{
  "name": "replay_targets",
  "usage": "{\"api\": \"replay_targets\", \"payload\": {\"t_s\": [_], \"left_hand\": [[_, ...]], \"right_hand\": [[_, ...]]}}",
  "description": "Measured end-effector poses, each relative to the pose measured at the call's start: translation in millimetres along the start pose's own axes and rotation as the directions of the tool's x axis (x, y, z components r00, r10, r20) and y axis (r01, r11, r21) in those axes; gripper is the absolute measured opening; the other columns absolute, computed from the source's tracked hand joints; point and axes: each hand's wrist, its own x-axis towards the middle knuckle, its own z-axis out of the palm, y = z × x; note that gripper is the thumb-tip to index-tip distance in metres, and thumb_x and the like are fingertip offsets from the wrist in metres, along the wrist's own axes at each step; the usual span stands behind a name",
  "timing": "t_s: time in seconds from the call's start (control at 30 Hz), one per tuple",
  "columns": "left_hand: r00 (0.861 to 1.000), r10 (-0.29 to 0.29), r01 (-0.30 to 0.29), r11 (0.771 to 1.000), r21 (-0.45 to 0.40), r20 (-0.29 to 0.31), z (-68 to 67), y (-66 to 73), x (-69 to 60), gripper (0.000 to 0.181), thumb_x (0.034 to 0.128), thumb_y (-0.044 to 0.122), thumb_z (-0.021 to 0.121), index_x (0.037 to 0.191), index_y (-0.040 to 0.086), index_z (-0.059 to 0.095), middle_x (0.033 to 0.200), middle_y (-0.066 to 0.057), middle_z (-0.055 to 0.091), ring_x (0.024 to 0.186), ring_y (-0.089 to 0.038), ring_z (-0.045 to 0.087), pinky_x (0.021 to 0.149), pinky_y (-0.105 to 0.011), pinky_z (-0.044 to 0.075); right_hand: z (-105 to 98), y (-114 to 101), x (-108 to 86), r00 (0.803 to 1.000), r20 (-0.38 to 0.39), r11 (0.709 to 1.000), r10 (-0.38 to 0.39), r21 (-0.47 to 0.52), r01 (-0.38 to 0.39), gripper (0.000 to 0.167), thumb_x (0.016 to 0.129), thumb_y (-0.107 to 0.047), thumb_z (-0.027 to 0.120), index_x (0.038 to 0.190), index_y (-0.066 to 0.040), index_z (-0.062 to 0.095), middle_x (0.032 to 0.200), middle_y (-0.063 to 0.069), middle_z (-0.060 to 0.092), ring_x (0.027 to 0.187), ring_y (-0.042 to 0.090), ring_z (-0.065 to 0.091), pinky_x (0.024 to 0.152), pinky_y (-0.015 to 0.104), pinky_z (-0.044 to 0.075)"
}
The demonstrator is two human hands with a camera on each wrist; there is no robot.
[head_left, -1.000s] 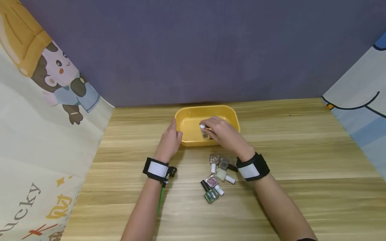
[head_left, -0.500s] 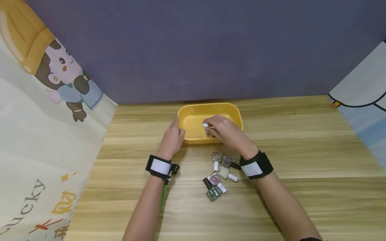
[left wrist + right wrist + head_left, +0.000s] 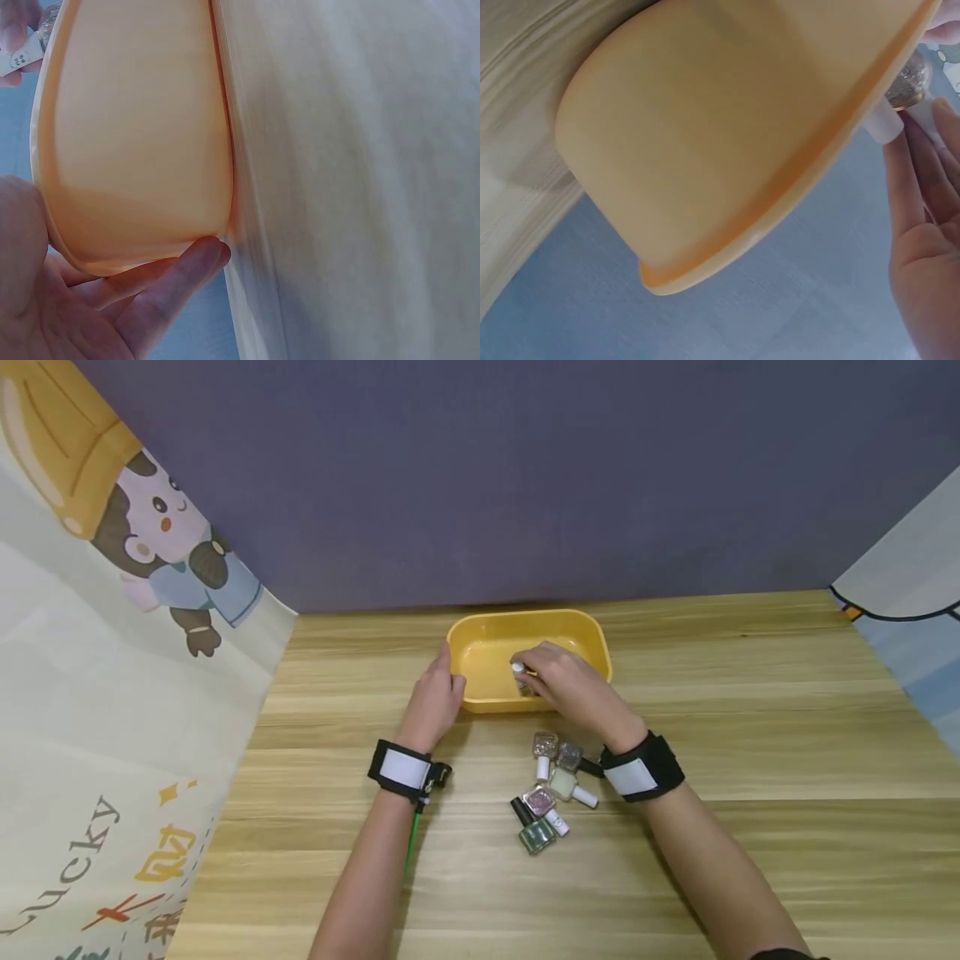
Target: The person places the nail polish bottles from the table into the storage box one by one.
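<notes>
Grips yellow tub (image 3: pixel 483 672) w/ L hand (image 3: pixel 432 697) nr surface (image 3: pixel 337 735) back edge; pinches white-capped bottle (image 3: pixel 518 668) w/ R hand (image 3: pixel 562 681) over tub's front side. Prob. partway: leaves 5 bottles (image 3: pixel 562 783) loose off tub's front edge; can't tell no. inside.

A shallow yellow tub (image 3: pixel 480 660) with rounded corners stands open side up, the left hand (image 3: pixel 433 706) holding its left end. Over the tub, the right hand (image 3: pixel 573 689) pinches a small glittery bottle (image 3: pixel 523 689) — white cap up. Five more bottles (image 3: pixel 562 783) lie clustered on the near side — three white-capped, two black-capped.
</notes>
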Motion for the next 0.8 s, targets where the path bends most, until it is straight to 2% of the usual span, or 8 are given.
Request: {"api": "replay_targets", "payload": {"t_s": [0.27,0.33,0.5,0.57,0.73,0.8], "left_hand": [[1.000,0.008,-0.008,1.000,0.002,-0.004,0.2,-2.1,-0.7,0.065,0.0987,0.019,0.043,0.156,-0.002,0.021,0.155,-0.021,0.037,0.103,-0.029,0.056,0.091,-0.041,0.048],[1.000,0.011,-0.011,1.000,0.002,-0.004,-0.1,-2.2,-1.0,0.064,0.0988,0.019,0.043,0.156,-0.003,0.022,0.155,-0.021,0.037,0.101,-0.028,0.056,0.091,-0.040,0.048],[1.000,0.012,-0.012,1.000,-0.003,-0.001,-0.3,-2.5,-1.7,0.064,0.0990,0.019,0.042,0.155,-0.003,0.022,0.156,-0.021,0.036,0.076,-0.027,0.054,0.080,-0.039,0.049],[1.000,0.011,-0.011,1.000,-0.004,-0.003,0.0,-2.8,-1.6,0.064,0.0989,0.018,0.043,0.155,-0.003,0.022,0.155,-0.021,0.036,0.076,-0.027,0.054,0.081,-0.039,0.049],[1.000,0.002,-0.002,1.000,0.001,-0.004,0.8,-2.9,-1.2,0.064,0.0990,0.018,0.044,0.155,-0.003,0.022,0.155,-0.021,0.037,0.105,-0.028,0.056,0.095,-0.042,0.048],[1.000,-0.003,0.003,1.000,0.003,0.000,0.6,-2.8,-1.3,0.065,0.0992,0.018,0.044,0.156,-0.002,0.021,0.155,-0.021,0.037,0.110,-0.028,0.055,0.098,-0.042,0.047]], "right_hand": [[3.2,0.3,-1.9,1.000,0.021,1.000,0.021,-0.002,-0.021,0.022,0.099,-0.017,0.060,0.109,0.000,0.069,0.091,0.005,0.069,0.089,0.021,0.065,0.083,0.034,0.055],[3.2,-0.3,-2.0,0.999,0.031,1.000,0.028,0.002,-0.029,0.021,0.099,-0.017,0.060,0.108,0.000,0.069,0.089,0.005,0.068,0.088,0.020,0.064,0.082,0.034,0.055],[4.1,-0.7,-2.5,0.998,0.050,0.999,0.039,0.014,-0.040,0.017,0.098,-0.015,0.062,0.104,-0.001,0.069,0.084,0.003,0.066,0.084,0.019,0.063,0.078,0.033,0.055],[5.0,-0.1,-3.0,0.998,0.052,0.999,0.041,0.014,-0.042,0.015,0.097,-0.014,0.062,0.104,-0.002,0.069,0.084,0.003,0.066,0.084,0.019,0.063,0.077,0.033,0.054],[7.9,1.7,-4.1,0.997,0.054,0.999,0.049,0.011,-0.049,0.014,0.096,-0.012,0.064,0.105,-0.002,0.069,0.088,0.004,0.068,0.085,0.019,0.064,0.077,0.033,0.055],[9.1,2.3,-4.0,0.997,0.057,0.999,0.052,0.009,-0.052,0.014,0.095,-0.011,0.064,0.105,-0.003,0.069,0.089,0.005,0.068,0.085,0.019,0.064,0.077,0.033,0.055]]}}
